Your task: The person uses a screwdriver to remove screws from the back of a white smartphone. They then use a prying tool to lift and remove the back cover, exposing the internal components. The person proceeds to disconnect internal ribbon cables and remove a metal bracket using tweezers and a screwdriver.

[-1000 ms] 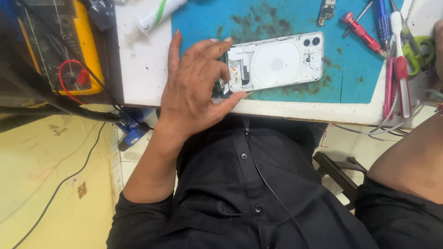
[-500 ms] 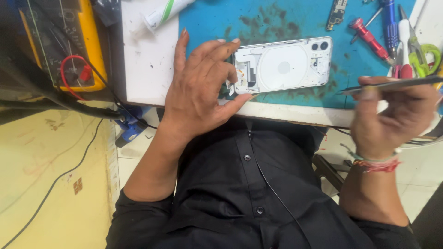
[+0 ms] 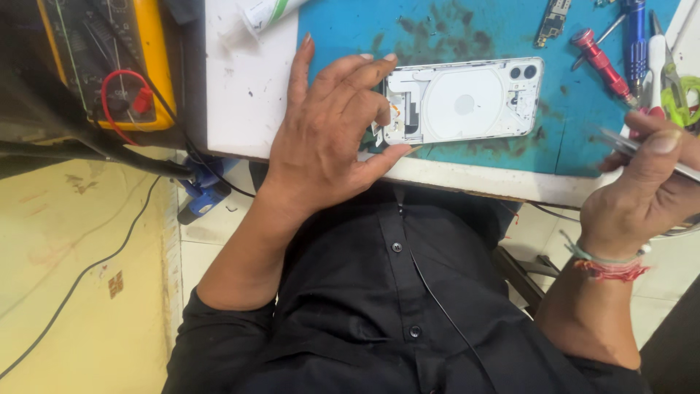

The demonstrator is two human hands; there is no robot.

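Note:
A white phone (image 3: 467, 101) with its back opened lies on a stained blue work mat (image 3: 437, 33). My left hand (image 3: 328, 138) rests on the phone's left end, fingers spread over it and thumb against its near edge. My right hand (image 3: 642, 193) hovers off the table's near right corner, pinching metal tweezers (image 3: 620, 144) between thumb and fingers, their tips pointing left toward the phone. A woven band circles that wrist.
A red-handled screwdriver (image 3: 601, 62), a blue tool (image 3: 636, 36), scissors with green handles (image 3: 678, 87) and a small circuit board (image 3: 552, 18) lie at the mat's far right. A yellow meter (image 3: 109, 58) with red leads sits left. A white tube (image 3: 262, 14) lies at the back.
My right hand with the tweezers came into view from the right and has lowered slightly. My left hand stays on the phone.

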